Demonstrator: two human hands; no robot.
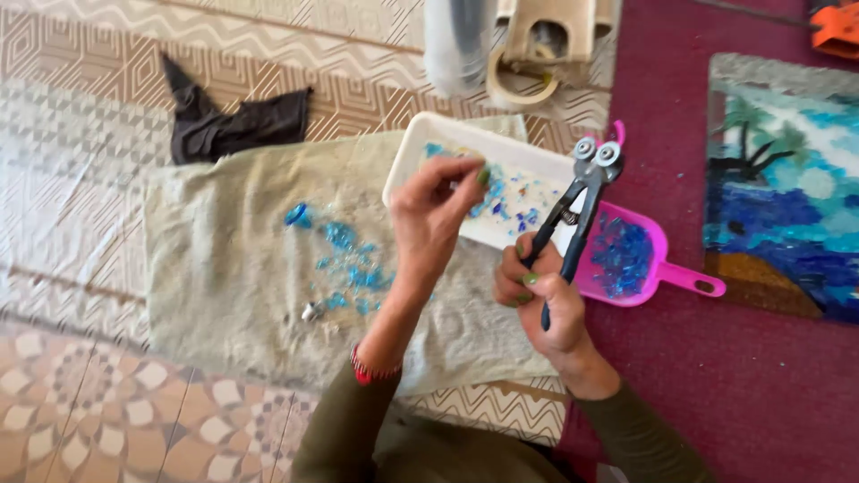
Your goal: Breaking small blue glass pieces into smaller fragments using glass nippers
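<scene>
My left hand (436,207) hovers over the near edge of a white tray (420,146), fingertips pinched together, seemingly on a tiny glass piece that I cannot make out clearly. My right hand (543,295) grips black-handled wheeled nippers (577,192), their two round wheels pointing up and away over the tray's right corner. Blue glass bits (506,207) lie scattered in the tray. More blue glass chips (353,264) are spread on a beige towel (224,268) to the left of my hands.
A pink scoop (667,273) holding blue glass pieces sits right of the tray on a maroon cloth. A blue mosaic picture (787,188) with palm trees lies at far right. A dark cloth (224,125), a tape roll (519,85) and a bag lie at the back.
</scene>
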